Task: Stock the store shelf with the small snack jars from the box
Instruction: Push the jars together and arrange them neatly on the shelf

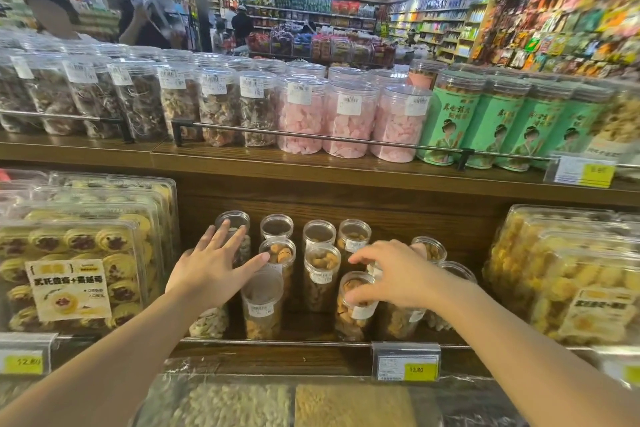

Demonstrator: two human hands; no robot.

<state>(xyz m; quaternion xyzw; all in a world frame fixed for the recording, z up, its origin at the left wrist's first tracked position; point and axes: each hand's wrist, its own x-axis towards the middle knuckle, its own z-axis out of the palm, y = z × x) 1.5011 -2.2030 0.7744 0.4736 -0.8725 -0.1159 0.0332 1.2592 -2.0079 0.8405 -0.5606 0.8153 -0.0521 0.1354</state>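
- The small snack jars (322, 274) stand upright in a cluster on the lower wooden shelf (398, 218), between two stacks of clear pastry boxes; each has a clear lid and a white label.
- The left hand (211, 265) is spread wide with straight fingers, palm down, over the left side of the cluster; its fingertips reach a back-row jar (232, 222) and a jar of orange snacks (278, 253).
- Whether the left hand touches those lids or hovers just above them, I cannot tell.
- The right hand (391, 276) has its fingers curled down around the top of a front jar (353, 308), gripping it at the lid.
- That jar stands at the front right of the cluster, just behind the metal rail (277, 343) along the shelf edge.
- A price tag (405, 362) with a yellow patch hangs on the rail below the right hand.
- The pastry boxes on the left (76, 274) hold jam-topped cookies; those on the right (568, 277) hold yellow cookies.
- On the upper shelf (311, 166) stand large jars: brown mixes, pink candy jars (349, 118) and green-labelled jars (450, 118).
- The box is not in view.
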